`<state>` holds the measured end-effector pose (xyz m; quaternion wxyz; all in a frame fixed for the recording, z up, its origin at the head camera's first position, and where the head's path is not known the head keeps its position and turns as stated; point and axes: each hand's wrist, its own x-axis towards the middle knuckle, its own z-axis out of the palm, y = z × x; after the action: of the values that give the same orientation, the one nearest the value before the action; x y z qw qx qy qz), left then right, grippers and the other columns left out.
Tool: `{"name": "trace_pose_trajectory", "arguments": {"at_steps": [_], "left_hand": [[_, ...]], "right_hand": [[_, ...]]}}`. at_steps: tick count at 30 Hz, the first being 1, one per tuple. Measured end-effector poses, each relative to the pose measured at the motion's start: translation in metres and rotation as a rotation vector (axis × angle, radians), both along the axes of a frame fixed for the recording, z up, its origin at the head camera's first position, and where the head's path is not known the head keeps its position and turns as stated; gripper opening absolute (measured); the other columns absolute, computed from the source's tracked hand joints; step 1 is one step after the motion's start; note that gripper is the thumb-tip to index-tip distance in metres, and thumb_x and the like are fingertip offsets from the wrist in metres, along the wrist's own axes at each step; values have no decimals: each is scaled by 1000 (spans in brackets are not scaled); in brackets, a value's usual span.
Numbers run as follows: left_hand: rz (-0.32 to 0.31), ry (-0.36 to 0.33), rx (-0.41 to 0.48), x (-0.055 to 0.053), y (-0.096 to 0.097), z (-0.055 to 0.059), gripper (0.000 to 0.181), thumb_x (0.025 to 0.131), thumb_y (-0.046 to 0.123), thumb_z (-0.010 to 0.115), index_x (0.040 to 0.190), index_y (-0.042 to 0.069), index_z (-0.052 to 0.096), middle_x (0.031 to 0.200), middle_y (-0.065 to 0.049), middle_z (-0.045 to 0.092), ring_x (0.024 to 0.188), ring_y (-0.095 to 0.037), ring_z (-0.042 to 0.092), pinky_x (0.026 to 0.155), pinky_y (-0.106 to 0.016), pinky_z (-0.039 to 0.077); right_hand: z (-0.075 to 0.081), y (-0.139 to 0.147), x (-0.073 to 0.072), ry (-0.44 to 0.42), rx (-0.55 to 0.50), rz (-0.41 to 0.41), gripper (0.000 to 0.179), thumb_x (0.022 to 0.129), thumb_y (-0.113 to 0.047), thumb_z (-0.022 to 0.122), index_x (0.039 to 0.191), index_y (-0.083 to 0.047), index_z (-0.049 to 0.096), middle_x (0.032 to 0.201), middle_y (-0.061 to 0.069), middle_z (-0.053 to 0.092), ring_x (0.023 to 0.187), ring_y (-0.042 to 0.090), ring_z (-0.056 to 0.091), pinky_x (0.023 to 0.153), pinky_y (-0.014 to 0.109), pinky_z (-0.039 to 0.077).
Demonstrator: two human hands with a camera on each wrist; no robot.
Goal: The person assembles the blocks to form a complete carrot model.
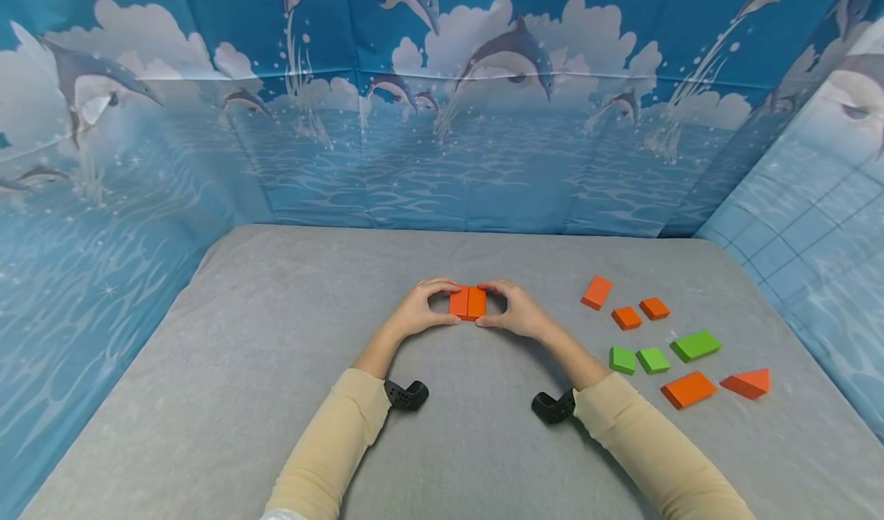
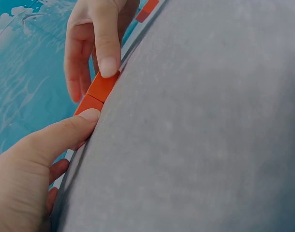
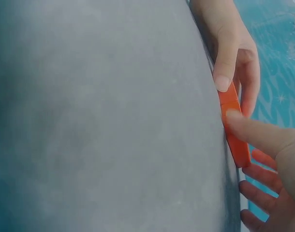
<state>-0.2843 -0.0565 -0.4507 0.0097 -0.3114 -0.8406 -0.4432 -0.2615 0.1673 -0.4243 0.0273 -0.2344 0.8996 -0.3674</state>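
Two orange blocks lie side by side on the grey cloth in the head view, their long sides together. My left hand [image 1: 419, 307] pinches the left orange block [image 1: 459, 303] between thumb and fingers at its near and far ends. The right orange block [image 1: 476, 303] is held the same way by my right hand [image 1: 514, 310]. In the left wrist view, a thumb presses the near face of each block, and a thin seam shows between them. The right wrist view shows the right thumb [image 3: 256, 133] on its block, with the other fingers spread behind.
To the right lie several loose blocks: an orange block [image 1: 596, 292], small orange blocks [image 1: 626, 317], small green squares [image 1: 622, 360], a longer green block [image 1: 695, 345], an orange rectangle [image 1: 688, 390] and an orange triangle [image 1: 748, 383]. A dolphin-print curtain [image 1: 442, 159] stands behind the table.
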Motion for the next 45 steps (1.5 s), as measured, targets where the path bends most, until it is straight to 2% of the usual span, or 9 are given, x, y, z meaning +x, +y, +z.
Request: {"name": "trace_pose_trajectory", "arguments": {"at_steps": [5, 9, 14, 18, 22, 29, 34, 45], "left_hand": [[9, -1, 0, 0, 0, 0, 52, 69, 18, 81, 117, 9, 63, 124, -8, 56, 119, -23, 46, 103, -40, 33], [13, -7, -5, 0, 0, 0, 52, 69, 19, 81, 117, 10, 63, 125, -7, 55, 120, -23, 46, 103, -40, 33], [8, -3, -5, 0, 0, -1, 53, 69, 18, 81, 117, 10, 62, 126, -7, 55, 120, -23, 45, 103, -41, 32], [8, -7, -2, -1, 0, -1, 53, 69, 18, 81, 118, 10, 62, 126, -7, 55, 120, -23, 45, 103, -41, 32], [10, -7, -4, -1, 0, 0, 53, 69, 19, 81, 118, 10, 62, 126, -7, 55, 121, -23, 45, 104, -41, 32], [9, -8, -10, 1, 0, 2, 54, 69, 20, 81, 118, 11, 62, 126, -7, 54, 121, -23, 44, 104, -41, 32], [10, -7, -18, 0, 0, 1, 54, 69, 21, 81, 119, 11, 62, 126, -7, 54, 122, -23, 44, 104, -41, 32], [10, -19, -19, 0, 0, -1, 53, 70, 20, 80, 119, 10, 62, 126, -7, 54, 122, -24, 44, 104, -41, 32]], "right_hand": [[9, 15, -3, 6, -70, -36, 66, 80, -21, 72, 133, 2, 42, 132, 23, 43, 115, 39, 44, 94, 53, 37], [20, 45, -5, 44, -95, -157, 62, 83, -18, 69, 134, 2, 40, 131, 23, 43, 116, 40, 42, 95, 55, 35], [25, 93, 0, 39, -12, -289, 65, 84, -23, 67, 136, 1, 37, 133, 25, 40, 120, 41, 36, 95, 57, 33], [22, 125, 6, 6, 59, -321, 70, 84, -29, 67, 136, 4, 35, 135, 29, 35, 122, 44, 31, 96, 59, 29], [19, 146, 10, -30, 89, -342, 71, 83, -29, 68, 136, 6, 35, 136, 31, 30, 124, 47, 27, 97, 62, 26], [13, 160, 13, -41, 106, -360, 73, 80, -30, 71, 135, 6, 37, 135, 32, 31, 125, 49, 25, 97, 62, 25], [10, 162, 13, -88, 133, -387, 78, 79, -34, 71, 136, 4, 35, 137, 33, 28, 125, 49, 24, 97, 61, 25], [6, 161, 14, -98, 145, -403, 75, 80, -33, 70, 136, 4, 36, 133, 33, 33, 117, 45, 34, 93, 61, 30]]}}
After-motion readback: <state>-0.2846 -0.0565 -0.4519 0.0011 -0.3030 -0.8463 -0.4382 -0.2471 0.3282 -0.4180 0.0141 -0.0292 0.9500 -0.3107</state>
